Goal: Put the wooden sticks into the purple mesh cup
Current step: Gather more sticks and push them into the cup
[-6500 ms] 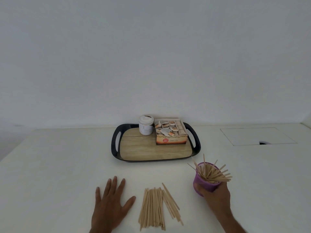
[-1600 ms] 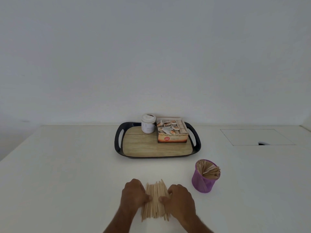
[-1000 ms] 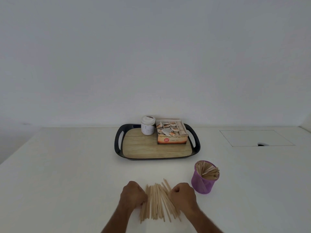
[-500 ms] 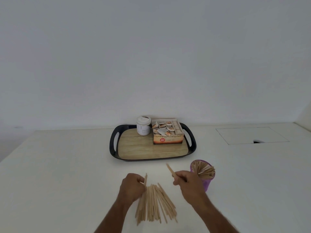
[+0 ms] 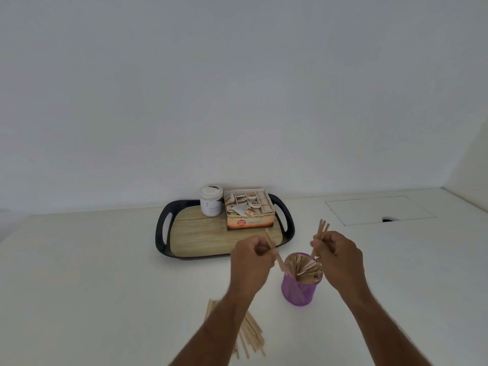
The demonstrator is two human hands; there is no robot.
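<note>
On the counter [image 5: 79, 273], low and left of the rest, a loose pile [image 5: 250, 331] of sticks still waits, partly hidden under the left forearm, its long axis running roughly toward and away from the person. Behind it sits the tray [image 5: 163, 233], which plays no part in the move.

The left hand [image 5: 250, 262] is curled into a pinch on one stick [image 5: 274, 253]. That stick slants down and to the right, and its lower tip is at the left rim of the cup [image 5: 299, 289], just entering or about to enter; which of the two cannot be told.

The cup stands upright between the two hands, already holding many sticks, which lean fanned toward its right side.

The right hand [image 5: 336, 256] is closed on a few sticks [image 5: 320, 233], held steeper, tops pointing up and away, lower ends over the cup's right rim.

Both hands lie about equally near the mouth, so the cup is down and inward from each. I judge the next move is a short downward slide along each stick's own axis. The crowded right side may block the right hand's bunch.
</note>
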